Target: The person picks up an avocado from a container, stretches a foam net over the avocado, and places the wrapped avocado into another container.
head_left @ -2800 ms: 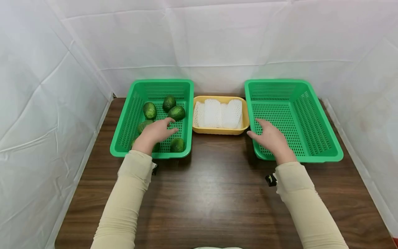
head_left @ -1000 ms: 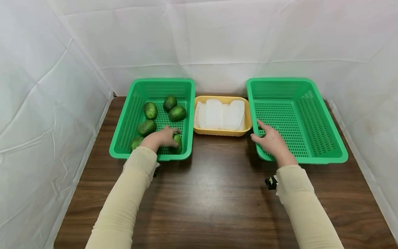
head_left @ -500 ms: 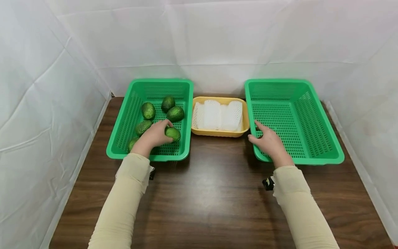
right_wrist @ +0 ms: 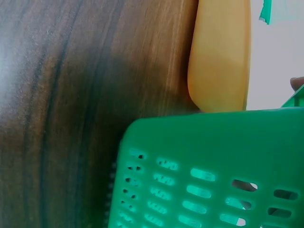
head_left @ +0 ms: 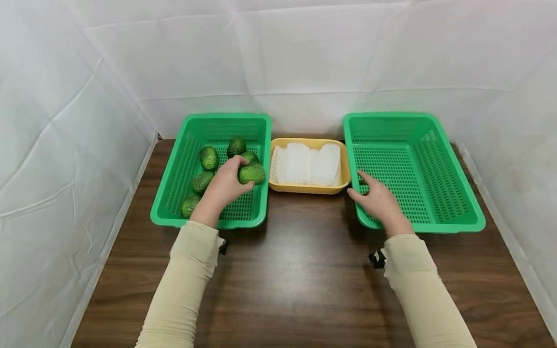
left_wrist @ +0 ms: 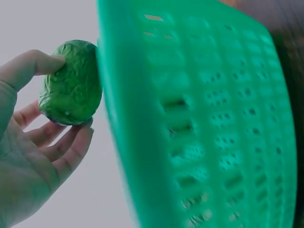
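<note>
My left hand (head_left: pixel 226 186) holds a green wrinkled avocado (head_left: pixel 252 174) above the right part of the left green basket (head_left: pixel 174 145). In the left wrist view, the thumb presses one side of that avocado (left_wrist: pixel 73 85) and the fingers support it from beneath. Several other avocados (head_left: pixel 202 182) lie in the same basket. Over the near left corner of the right green basket (head_left: pixel 383 166), my right hand (head_left: pixel 380 200) hovers at the rim with thumb and index finger spread, holding nothing. Only a fingertip (right_wrist: pixel 297 83) of it shows in the right wrist view, beyond the basket wall.
Between the baskets stands a yellow tray (head_left: pixel 304 189) with white foam net sleeves (head_left: pixel 300 162) in it. All of them rest on a dark wooden table (head_left: pixel 283 270). White cloth walls (head_left: pixel 304 53) enclose the table at the back and sides.
The left hand reached to the near right corner of the left basket, took hold of an avocado and raised it toward the basket's right rim. The right hand has stayed almost still.
</note>
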Demonstrator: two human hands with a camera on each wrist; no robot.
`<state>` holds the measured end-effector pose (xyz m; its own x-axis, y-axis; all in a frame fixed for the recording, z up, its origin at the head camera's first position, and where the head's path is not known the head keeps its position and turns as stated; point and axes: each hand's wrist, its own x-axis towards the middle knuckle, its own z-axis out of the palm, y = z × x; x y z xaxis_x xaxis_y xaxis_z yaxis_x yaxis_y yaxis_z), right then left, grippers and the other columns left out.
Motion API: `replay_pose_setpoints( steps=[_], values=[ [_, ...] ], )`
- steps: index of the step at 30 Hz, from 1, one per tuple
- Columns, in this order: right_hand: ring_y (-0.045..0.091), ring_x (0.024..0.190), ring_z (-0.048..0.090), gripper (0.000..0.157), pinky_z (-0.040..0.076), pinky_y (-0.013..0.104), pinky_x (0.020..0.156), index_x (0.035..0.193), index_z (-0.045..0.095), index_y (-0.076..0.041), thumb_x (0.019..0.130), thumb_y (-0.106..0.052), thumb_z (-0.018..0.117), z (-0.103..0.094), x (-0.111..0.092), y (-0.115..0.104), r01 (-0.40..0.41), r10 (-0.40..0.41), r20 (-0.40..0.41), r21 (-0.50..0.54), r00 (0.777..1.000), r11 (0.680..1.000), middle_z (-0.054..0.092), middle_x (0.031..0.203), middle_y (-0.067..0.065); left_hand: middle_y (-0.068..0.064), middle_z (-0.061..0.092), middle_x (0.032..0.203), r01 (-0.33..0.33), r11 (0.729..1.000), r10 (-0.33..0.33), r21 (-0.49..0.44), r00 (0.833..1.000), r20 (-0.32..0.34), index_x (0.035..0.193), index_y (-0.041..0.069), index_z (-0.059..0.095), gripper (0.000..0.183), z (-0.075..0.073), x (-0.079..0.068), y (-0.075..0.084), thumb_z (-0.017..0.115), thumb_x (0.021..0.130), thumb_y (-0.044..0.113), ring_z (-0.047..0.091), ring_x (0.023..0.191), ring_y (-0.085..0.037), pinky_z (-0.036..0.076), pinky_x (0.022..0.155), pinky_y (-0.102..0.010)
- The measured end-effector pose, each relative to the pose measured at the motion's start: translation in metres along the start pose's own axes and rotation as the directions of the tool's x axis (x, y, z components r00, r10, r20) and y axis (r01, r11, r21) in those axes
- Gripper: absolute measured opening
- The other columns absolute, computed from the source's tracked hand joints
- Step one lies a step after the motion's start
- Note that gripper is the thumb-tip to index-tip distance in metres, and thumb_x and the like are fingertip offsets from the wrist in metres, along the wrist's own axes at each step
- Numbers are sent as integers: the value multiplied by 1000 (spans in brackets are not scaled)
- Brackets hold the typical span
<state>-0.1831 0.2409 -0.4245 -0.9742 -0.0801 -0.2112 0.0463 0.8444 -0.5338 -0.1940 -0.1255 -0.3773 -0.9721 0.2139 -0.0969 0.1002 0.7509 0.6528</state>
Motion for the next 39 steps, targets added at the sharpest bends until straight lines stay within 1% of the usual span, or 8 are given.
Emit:
replay_pose_setpoints(
  steps=[5,10,15,19,25,29,33,39],
  values=[
    [37,111,49,76,39,55,86,147,24,-11,90,-56,44,-6,1,-9,9,-11,-58,-32,998,999,38,139,21,-11,42,135,-53,998,52,-22,998,-31,133,7,40,56,1,3,14,66,85,19,41,122,-27,36,97,-44],
    [38,117,44,73,39,56,85,148,20,-15,91,-50,47,-4,4,-16,16,-12,-109,37,994,999,26,144,20,-10,43,133,-85,996,83,-30,995,-49,134,9,41,57,6,3,24,67,85,19,43,119,-26,37,96,-43],
    [37,118,42,61,41,54,84,147,26,-16,94,-36,49,4,5,-14,28,-16,-144,80,989,996,28,143,19,-9,42,135,-110,993,108,-47,993,-37,136,13,41,57,21,1,33,66,85,20,45,117,-25,40,94,-43],
    [37,116,43,57,41,54,84,146,29,-16,94,-28,50,8,5,-12,26,-12,-174,81,985,996,33,141,19,-9,42,136,-131,989,130,-73,991,-28,137,14,42,57,35,-1,40,65,86,20,46,117,-25,40,94,-43],
    [36,115,44,57,41,52,83,146,29,-17,94,-29,49,15,4,-12,33,-19,-174,76,985,997,33,140,19,-9,47,132,-168,983,165,-72,985,-53,134,12,47,55,54,-6,45,67,83,17,48,115,-24,41,94,-40],
    [36,113,45,57,42,51,82,146,30,-17,94,-28,49,20,1,-12,32,-19,-172,73,985,997,34,140,18,-9,48,130,-184,981,181,-68,982,-46,132,12,48,53,65,-9,44,68,83,16,50,114,-23,42,92,-40],
    [35,112,46,57,42,51,81,146,30,-17,94,-27,49,21,0,-12,30,-17,-177,67,984,997,35,139,19,-10,49,129,-210,976,208,-60,977,-38,131,10,48,52,73,-10,45,68,83,16,49,114,-24,41,93,-40],
    [37,113,47,57,42,52,82,146,31,-16,94,-28,49,18,0,-15,26,-12,-186,72,982,997,35,139,19,-11,48,129,-215,976,214,-44,976,-28,132,10,47,53,81,-10,50,68,84,16,50,112,-25,43,91,-40]
  ],
)
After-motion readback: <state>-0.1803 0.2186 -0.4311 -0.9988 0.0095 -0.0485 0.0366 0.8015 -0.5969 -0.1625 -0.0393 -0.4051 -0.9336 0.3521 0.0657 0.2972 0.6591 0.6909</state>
